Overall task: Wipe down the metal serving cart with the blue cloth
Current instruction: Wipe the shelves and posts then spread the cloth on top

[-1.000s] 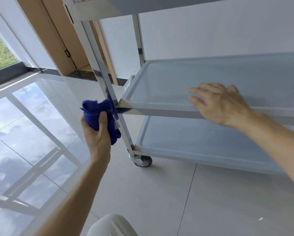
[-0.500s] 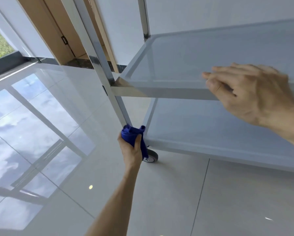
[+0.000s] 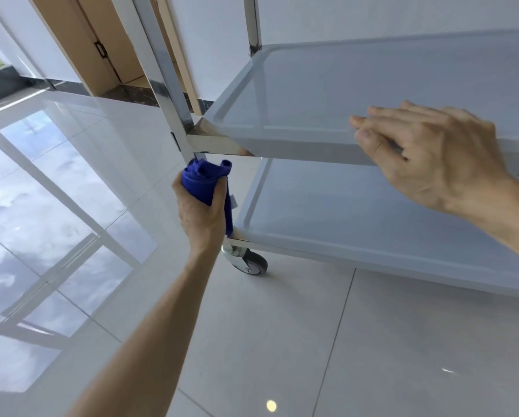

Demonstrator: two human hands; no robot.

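Blue cloth (image 3: 205, 183) is bunched in the left hand (image 3: 202, 216), whose fingers and thumb are curled round it, with a loose end of the fabric hanging down past the thumb. The cloth is wrapped round the front corner post (image 3: 165, 85) of the metal cart, just under the corner of the middle shelf (image 3: 312, 85) and above the corner of the bottom shelf (image 3: 357, 215). The right hand (image 3: 432, 158) is laid over the front rim of the middle shelf, well apart from the cloth; its fingers are held straight and close together, the thumb is set against the rim's outer face, and nothing is held in it. Both shelves are seen as shallow pale grey trays with raised edges, carried between shiny square posts. A small grey wheel (image 3: 253, 263) in a chrome bracket is seen below the post, resting on the floor (image 3: 342, 341), which is laid with large glossy pale tiles. Window bars and cloudy sky are mirrored in the tiles at the left. A wooden door frame (image 3: 80, 46) is seen behind the cart, against a white wall.
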